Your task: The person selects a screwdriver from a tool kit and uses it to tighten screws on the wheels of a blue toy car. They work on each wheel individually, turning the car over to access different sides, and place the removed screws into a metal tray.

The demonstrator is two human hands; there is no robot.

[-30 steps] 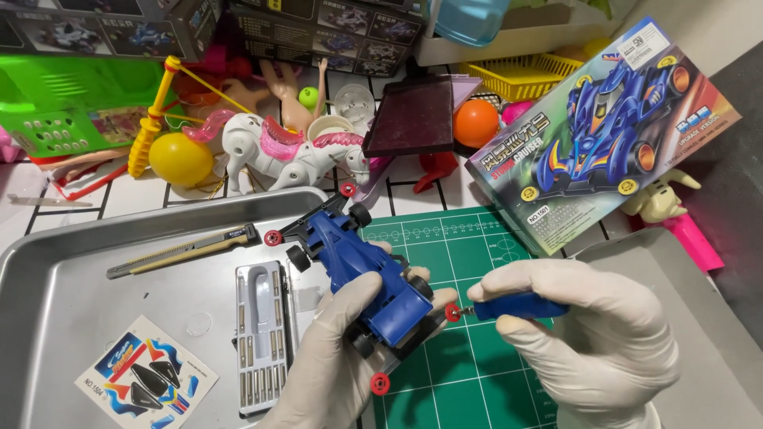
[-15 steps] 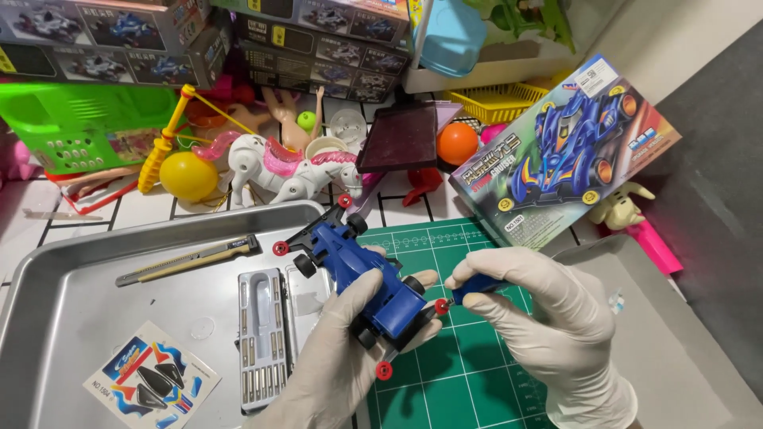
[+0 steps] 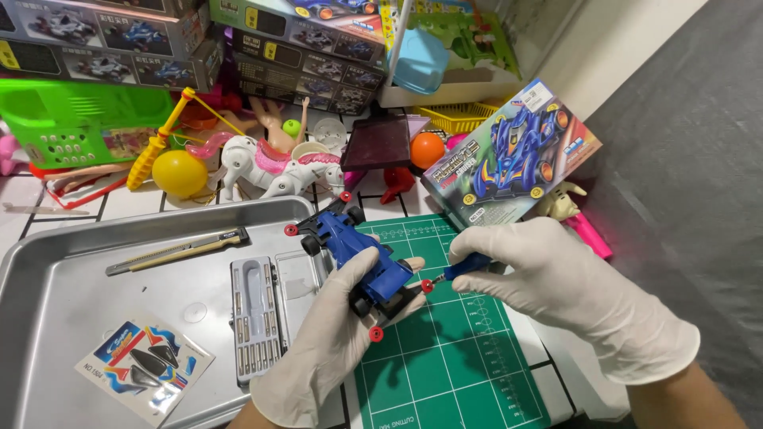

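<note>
Left hand: your white-gloved left hand (image 3: 338,330) is clamped around the blue plastic model racing car (image 3: 362,258), holding it tilted above the near edge of the green gridded cutting mat (image 3: 445,357).
Right hand: your gloved right hand (image 3: 548,278) is closed on a blue-handled screwdriver (image 3: 465,266), its tip at the car's rear, by a small red roller.
Done: the blue body shell sits on the chassis; wheels and red rollers are fitted.
Left: judging by the tool's place, fastening at the rear is unfinished; the sticker sheet (image 3: 145,367), left of your left hand in the grey metal tray (image 3: 71,278), looks unused.
Nearby: a grey bit case (image 3: 256,318) lies just left of your left hand.
</note>
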